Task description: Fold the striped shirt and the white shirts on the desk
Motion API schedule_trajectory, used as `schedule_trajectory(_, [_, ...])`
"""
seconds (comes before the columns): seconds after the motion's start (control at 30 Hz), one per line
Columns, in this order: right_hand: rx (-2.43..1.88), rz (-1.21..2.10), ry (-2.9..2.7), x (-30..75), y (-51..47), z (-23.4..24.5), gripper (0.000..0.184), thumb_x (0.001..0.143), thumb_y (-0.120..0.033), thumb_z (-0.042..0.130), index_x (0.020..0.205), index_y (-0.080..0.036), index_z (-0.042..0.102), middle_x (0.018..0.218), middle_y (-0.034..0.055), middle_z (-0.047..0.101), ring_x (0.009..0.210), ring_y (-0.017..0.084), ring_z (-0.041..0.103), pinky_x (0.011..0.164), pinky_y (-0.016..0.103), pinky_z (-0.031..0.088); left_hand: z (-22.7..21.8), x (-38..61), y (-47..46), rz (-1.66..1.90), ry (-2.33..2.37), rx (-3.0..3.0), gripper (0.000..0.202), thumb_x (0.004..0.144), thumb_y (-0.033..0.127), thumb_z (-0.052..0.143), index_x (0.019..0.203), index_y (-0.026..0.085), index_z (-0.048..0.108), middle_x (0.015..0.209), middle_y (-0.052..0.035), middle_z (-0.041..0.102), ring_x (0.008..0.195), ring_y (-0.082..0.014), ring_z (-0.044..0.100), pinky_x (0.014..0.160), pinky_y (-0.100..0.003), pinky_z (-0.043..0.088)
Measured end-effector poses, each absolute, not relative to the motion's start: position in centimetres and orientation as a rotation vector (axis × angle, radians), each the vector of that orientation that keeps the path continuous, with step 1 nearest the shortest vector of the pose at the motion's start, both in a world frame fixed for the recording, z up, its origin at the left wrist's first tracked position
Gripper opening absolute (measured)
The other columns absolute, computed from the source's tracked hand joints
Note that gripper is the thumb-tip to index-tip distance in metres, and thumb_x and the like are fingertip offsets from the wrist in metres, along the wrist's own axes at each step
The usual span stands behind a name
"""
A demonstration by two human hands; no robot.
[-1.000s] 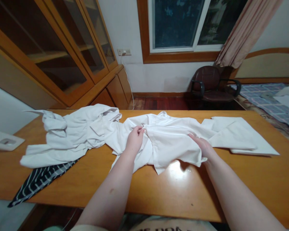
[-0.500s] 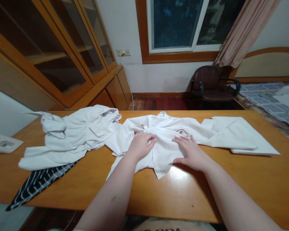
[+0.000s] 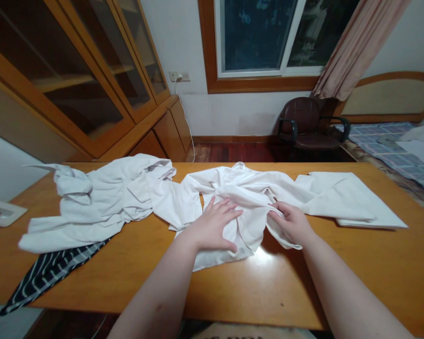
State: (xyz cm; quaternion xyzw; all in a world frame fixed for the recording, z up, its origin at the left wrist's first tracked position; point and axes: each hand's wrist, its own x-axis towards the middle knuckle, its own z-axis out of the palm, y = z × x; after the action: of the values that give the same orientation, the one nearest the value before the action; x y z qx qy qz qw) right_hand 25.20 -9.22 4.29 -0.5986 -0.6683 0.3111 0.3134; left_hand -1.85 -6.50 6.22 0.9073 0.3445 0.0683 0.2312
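Observation:
A crumpled white shirt point(image 3: 249, 219) lies across the middle of the wooden table point(image 3: 233, 296). My left hand point(image 3: 217, 221) rests on it with the fingers spread. At the shirt's right side, my right hand point(image 3: 292, 225) pinches an edge of the cloth and lifts it a little, so a flap hangs below the fingers. To the left is a heap of wrinkled white clothing point(image 3: 106, 197), touching the shirt. A folded white garment point(image 3: 367, 188) lies to the right, with a white sleeve-like length of cloth running over it.
Black cloth with white stripes point(image 3: 53, 268) pokes out from under the left heap and hangs over the table's front edge. A white plastic object point(image 3: 3, 213) is at the far left. Beyond the table stand a glass-doored cabinet point(image 3: 92, 80), an office chair point(image 3: 304, 125) and a bed point(image 3: 392, 141).
My right hand has closed on the shirt's edge and raised it slightly, moving right. My left hand has shifted a little right and its fingers have spread flat on the cloth.

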Motion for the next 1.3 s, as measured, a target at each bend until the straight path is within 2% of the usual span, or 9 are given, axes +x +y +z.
schedule_trajectory(0.13, [-1.393, 1.457, -1.856, 26.2, -9.9, 5.4, 0.032, 0.074, -0.050, 0.063, 0.070, -0.019, 0.061, 0.067, -0.0006, 0.061, 0.063, 0.015, 0.056, 0.059, 0.024, 0.042, 6.0, -1.4, -7.0, 0.118, 0.922, 2.423, 0.048, 0.067, 0.015, 0.060, 0.112, 0.030, 0.064, 0.125, -0.0040, 0.061, 0.125, -0.0265, 0.046, 0.111, -0.046, 0.022])
schedule_trajectory(0.23, [-1.340, 1.980, -1.851, 26.7, -10.2, 5.9, 0.041, 0.076, -0.057, 0.060, 0.086, -0.017, 0.065, 0.059, -0.0013, 0.060, 0.050, 0.012, 0.052, 0.049, 0.022, 0.040, 6.0, -1.3, -7.3, 0.012, 0.904, 2.179, 0.030, 0.066, 0.007, 0.049, 0.078, 0.027, 0.068, 0.084, 0.0001, 0.071, 0.087, -0.0202, 0.064, 0.082, -0.032, 0.046])
schedule_trajectory(0.37, [-1.518, 1.440, -1.776, 26.2, -10.0, 5.2, 0.043, 0.084, -0.057, 0.048, 0.094, -0.018, 0.063, 0.070, 0.0041, 0.065, 0.061, 0.017, 0.060, 0.061, 0.030, 0.048, 6.6, -1.1, -7.5, 0.031, 0.869, 1.878, 0.018, 0.068, 0.013, 0.051, 0.076, 0.024, 0.063, 0.062, 0.0034, 0.064, 0.058, -0.0153, 0.060, 0.053, -0.024, 0.041])
schedule_trajectory(0.43, [-1.618, 0.987, -1.810, 25.5, -9.8, 4.4, 0.044, 0.083, -0.053, 0.052, 0.108, -0.019, 0.061, 0.103, 0.0114, 0.066, 0.093, 0.024, 0.062, 0.084, 0.039, 0.047, 6.7, -1.0, -7.2, 0.260, 0.960, 1.919, 0.014, 0.074, 0.018, 0.050, 0.081, 0.023, 0.062, 0.066, 0.0024, 0.063, 0.061, -0.0153, 0.059, 0.056, -0.024, 0.042])
schedule_trajectory(0.57, [-1.978, 0.722, -2.032, 23.6, -9.9, 2.1, 0.072, 0.080, -0.053, 0.055, 0.140, -0.017, 0.039, 0.150, 0.0207, 0.027, 0.138, 0.039, 0.022, 0.104, 0.064, 0.020, 5.1, -1.2, -5.6, 0.619, 1.468, 2.174, 0.020, 0.082, 0.021, 0.048, 0.097, 0.021, 0.062, 0.094, -0.0070, 0.066, 0.092, -0.0221, 0.060, 0.084, -0.033, 0.044])
schedule_trajectory(0.67, [-2.216, 0.600, -2.142, 22.8, -9.5, 0.5, 0.080, 0.082, -0.058, 0.049, 0.147, -0.017, 0.028, 0.155, 0.0212, 0.011, 0.140, 0.043, 0.004, 0.098, 0.075, 0.007, 3.1, -1.6, -4.3, 0.425, 1.615, 2.270, 0.032, 0.083, 0.024, 0.051, 0.113, 0.017, 0.059, 0.118, -0.0131, 0.061, 0.113, -0.0260, 0.054, 0.098, -0.038, 0.038])
schedule_trajectory(0.83, [-2.303, 0.388, -2.148, 24.1, -7.4, -0.7, 0.080, 0.086, -0.064, 0.034, 0.151, -0.019, 0.018, 0.156, 0.0195, 0.005, 0.141, 0.040, 0.001, 0.098, 0.075, 0.003, 0.1, -1.7, -3.2, 0.196, 1.569, 2.315, 0.054, 0.091, 0.040, 0.041, 0.139, 0.016, 0.039, 0.152, -0.0140, 0.030, 0.141, -0.0283, 0.022, 0.113, -0.046, 0.019])
schedule_trajectory(1.17, [-2.250, 0.144, -2.163, 27.1, -5.2, -1.4, 0.078, 0.087, -0.068, 0.025, 0.149, -0.022, 0.024, 0.155, 0.0164, 0.015, 0.141, 0.036, 0.011, 0.102, 0.071, 0.007, -0.7, -3.3, -0.7, 0.163, 1.685, 2.230, 0.055, 0.097, 0.041, 0.015, 0.145, 0.019, 0.031, 0.155, -0.0073, 0.021, 0.143, -0.0222, 0.016, 0.115, -0.045, 0.013])
schedule_trajectory(1.3, [-2.216, 0.074, -2.248, 29.1, -4.2, -1.4, 0.075, 0.087, -0.067, 0.026, 0.148, -0.023, 0.027, 0.155, 0.0143, 0.019, 0.141, 0.034, 0.015, 0.103, 0.070, 0.010, -0.2, -5.1, 0.5, 0.021, 1.650, 2.205, 0.059, 0.095, 0.049, 0.020, 0.147, 0.023, 0.027, 0.156, -0.0042, 0.014, 0.143, -0.0206, 0.014, 0.115, -0.041, 0.014])
